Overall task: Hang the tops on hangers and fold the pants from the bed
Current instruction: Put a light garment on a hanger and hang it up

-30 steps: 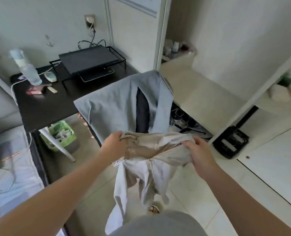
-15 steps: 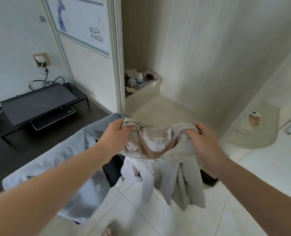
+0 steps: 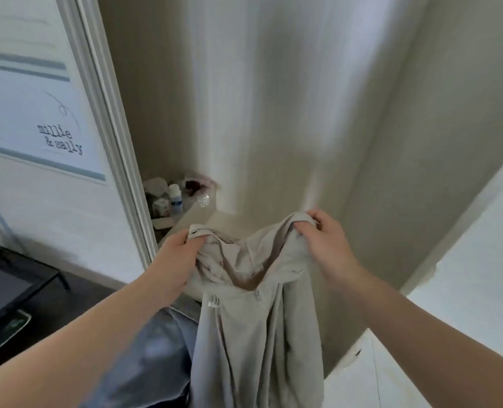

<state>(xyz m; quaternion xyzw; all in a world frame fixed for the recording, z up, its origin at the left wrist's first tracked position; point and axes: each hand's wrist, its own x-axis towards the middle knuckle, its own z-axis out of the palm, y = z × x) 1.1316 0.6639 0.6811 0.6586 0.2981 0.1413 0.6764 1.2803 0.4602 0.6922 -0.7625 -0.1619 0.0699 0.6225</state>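
A pair of beige pants (image 3: 253,343) hangs in the air in front of me, waistband at the top with a small zipper showing, legs falling straight down out of the frame. My left hand (image 3: 178,260) grips the left end of the waistband. My right hand (image 3: 323,240) grips the right end, a little higher. No hanger is in view.
A grey-blue garment (image 3: 153,357) is draped over something just behind and left of the pants. A black desk (image 3: 76,301) with a black stand (image 3: 5,284) lies at the left. A pale shelf (image 3: 203,216) holds bottles (image 3: 175,198) in the recess ahead. White panel at right.
Both hands have raised the pants and spread the waistband apart, so the bunched fabric now hangs long. The view has tilted up toward the wall recess.
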